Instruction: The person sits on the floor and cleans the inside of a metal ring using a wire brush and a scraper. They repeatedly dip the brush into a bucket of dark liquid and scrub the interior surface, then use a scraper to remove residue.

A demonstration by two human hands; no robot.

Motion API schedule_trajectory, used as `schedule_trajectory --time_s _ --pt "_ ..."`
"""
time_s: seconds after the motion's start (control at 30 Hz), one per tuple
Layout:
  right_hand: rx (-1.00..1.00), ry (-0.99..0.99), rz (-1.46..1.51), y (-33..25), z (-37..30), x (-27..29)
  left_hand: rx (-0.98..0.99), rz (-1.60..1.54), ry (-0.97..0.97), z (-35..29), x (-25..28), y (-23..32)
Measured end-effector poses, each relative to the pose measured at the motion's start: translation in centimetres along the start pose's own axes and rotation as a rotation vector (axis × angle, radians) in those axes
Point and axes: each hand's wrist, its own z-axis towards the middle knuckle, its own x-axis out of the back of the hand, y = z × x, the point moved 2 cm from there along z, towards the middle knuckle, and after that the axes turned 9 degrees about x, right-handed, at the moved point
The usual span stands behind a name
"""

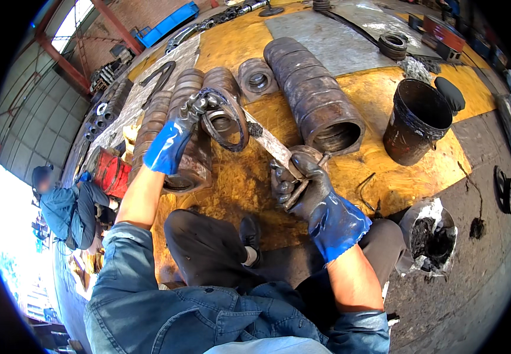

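My left hand (180, 131), in a blue and grey glove, reaches forward and grips a dark rubber ring (232, 121) over a row of stacked rusty metal rings (180, 106). My right hand (302, 189), in a greasy blue glove, is closed around a flat metal scraper (270, 144) whose blade points up and left toward the ring. A thin rod (320, 160) sticks out beside that hand. I sit on the yellowed floor board (379, 171) with my dark trousers and black shoe (248, 231) below my hands.
A long stack of large rusty rings (314, 94) lies ahead. A black bucket (416, 121) stands at right, a white bag of dark grease (429, 236) nearer me. A red can (109, 172) sits at left, where another person (69, 206) crouches.
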Motion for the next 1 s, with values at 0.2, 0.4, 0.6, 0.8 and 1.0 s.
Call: schedule_trajectory --time_s 0.2,0.4,0.6,0.8,1.0 --pt "0.048 0.07 -0.006 -0.3 -0.2 -0.7 -0.224 0.589 -0.014 0.2 0.5 3.4" --pt "0.002 0.088 -0.035 -0.2 -0.1 -0.1 -0.433 0.929 -0.102 -0.2 -0.6 5.4" --pt "-0.034 0.013 -0.039 -0.5 0.5 1.7 -0.787 1.007 -0.279 0.6 -2.3 6.0" --pt "-0.073 0.235 -0.019 0.1 1.1 1.6 -0.641 1.177 -0.402 -0.2 -4.4 7.3" --pt "-0.041 0.334 -0.006 0.2 1.6 3.2 -0.744 1.264 -0.548 1.9 -5.8 3.9"
